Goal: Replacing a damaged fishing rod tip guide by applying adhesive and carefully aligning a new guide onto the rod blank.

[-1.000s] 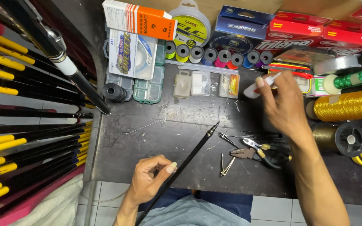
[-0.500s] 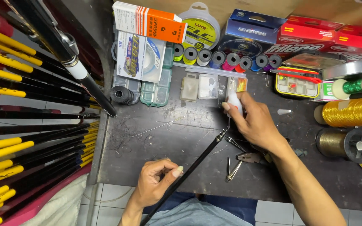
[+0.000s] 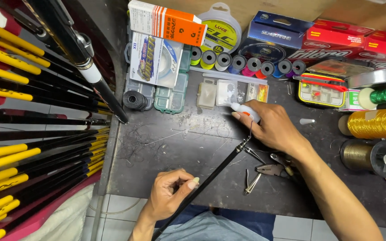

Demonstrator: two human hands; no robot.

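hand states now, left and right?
Left hand: closed on the thin black rod.
Right hand: closed on a small white bottle above the rod's tip.

My left hand (image 3: pixel 168 194) at the near table (image 3: pixel 166 151) edge gripping the rod (image 3: pixel 202 187), its tip by my right hand (image 3: pixel 273 129) holding a small bottle (image 3: pixel 245 111), pliers (image 3: pixel 271 168) just right of the rod, thread spools (image 3: pixel 246 64) behind, rod rack (image 3: pixel 36 134) at left

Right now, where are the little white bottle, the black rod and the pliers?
white bottle (image 3: pixel 245 112), head view, on its body by the fingers.
black rod (image 3: pixel 211 176), head view, mid-shaft.
pliers (image 3: pixel 270 169), head view, at the joint.
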